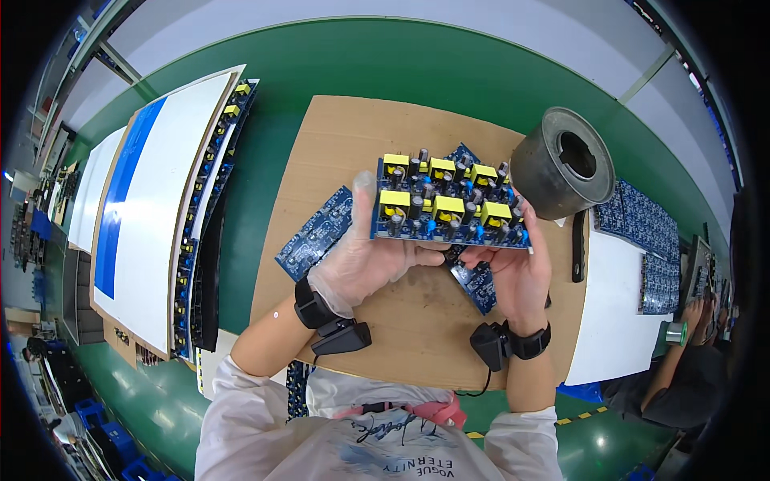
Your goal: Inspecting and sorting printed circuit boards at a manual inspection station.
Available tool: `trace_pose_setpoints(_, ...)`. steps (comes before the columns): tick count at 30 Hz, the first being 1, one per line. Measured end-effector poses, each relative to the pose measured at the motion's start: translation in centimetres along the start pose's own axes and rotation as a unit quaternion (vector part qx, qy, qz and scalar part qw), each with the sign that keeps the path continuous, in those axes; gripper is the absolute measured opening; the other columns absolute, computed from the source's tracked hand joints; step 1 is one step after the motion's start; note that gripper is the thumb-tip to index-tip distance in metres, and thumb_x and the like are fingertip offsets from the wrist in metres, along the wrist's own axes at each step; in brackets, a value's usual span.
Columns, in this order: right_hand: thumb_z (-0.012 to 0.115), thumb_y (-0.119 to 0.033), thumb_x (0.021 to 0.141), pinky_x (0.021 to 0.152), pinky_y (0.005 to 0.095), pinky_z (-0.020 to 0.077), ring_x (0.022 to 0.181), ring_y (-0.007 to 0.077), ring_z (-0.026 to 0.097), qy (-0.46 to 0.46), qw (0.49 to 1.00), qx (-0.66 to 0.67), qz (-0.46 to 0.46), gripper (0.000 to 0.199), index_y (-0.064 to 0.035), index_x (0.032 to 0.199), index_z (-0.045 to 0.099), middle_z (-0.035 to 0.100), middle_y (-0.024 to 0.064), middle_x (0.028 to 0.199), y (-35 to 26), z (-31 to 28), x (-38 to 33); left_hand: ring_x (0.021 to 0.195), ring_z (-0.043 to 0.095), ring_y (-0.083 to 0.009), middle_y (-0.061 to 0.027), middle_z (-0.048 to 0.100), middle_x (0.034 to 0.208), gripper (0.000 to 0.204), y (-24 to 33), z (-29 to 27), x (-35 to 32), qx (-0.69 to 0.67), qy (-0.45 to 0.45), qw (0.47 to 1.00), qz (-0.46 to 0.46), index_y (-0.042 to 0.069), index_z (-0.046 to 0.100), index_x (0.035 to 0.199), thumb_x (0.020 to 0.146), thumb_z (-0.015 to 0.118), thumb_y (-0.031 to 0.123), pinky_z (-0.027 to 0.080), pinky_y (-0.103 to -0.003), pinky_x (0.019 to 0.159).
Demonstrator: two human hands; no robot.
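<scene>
Both my hands hold up a blue circuit board panel [439, 231] whose top carries yellow transformers, black capacitors and small blue parts. My left hand [365, 260], in a thin clear glove, grips its left end with the thumb up along the edge. At the right end, my right hand [520, 276] is closed around the edge, its fingers partly hidden under the panel. Below on the cardboard sheet [385, 337] lies another blue circuit board [317, 234], beside my left hand. A further blue board [476, 284] shows partly beneath the held panel, between my hands.
A dark metal canister [533, 172] with a round opening stands at the back right, near a black-handled tool [578, 248]. Blue board panels [638, 224] lie on a white sheet at right. Layered white sheets [160, 184] with boards stand left. Another person's hand [696, 314] works far right.
</scene>
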State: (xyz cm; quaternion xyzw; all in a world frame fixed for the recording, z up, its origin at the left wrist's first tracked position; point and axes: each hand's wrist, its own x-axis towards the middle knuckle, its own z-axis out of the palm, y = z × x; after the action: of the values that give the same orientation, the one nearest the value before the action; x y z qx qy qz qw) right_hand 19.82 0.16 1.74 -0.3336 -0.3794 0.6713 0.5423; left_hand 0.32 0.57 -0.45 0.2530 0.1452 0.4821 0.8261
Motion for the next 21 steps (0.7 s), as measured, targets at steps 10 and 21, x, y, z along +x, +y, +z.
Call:
trace_pose_setpoints(10, 0.036, -0.025, 0.094, 0.065, 0.0332, 0.0564, 0.093, 0.0203, 0.062, -0.033, 0.999, 0.000, -0.041, 0.048, -0.0003, 0.134, 0.030, 0.052, 0.0143, 0.119, -0.6, 0.4, -0.6, 0.114, 0.050, -0.0254, -0.0101, 0.045, 0.132, 0.082, 0.1, 1.1, -0.4, -0.046, 0.004, 0.999, 0.013, 0.015, 0.029, 0.138, 0.080, 0.032, 0.072, 0.045, -0.046, 0.088)
trace_pose_setpoints(21, 0.039, -0.023, 0.094, 0.062, 0.0344, 0.0566, 0.095, 0.0214, 0.061, -0.026, 0.998, 0.024, -0.053, 0.048, 0.0005, 0.134, 0.030, 0.053, 0.0148, 0.119, -0.5, 0.5, -0.6, 0.114, 0.049, -0.0260, -0.0104, 0.048, 0.128, 0.081, 0.1, 0.9, -0.5, -0.045, 0.052, 0.997, 0.023, 0.011, 0.035, 0.134, 0.081, 0.035, 0.072, 0.041, -0.048, 0.092)
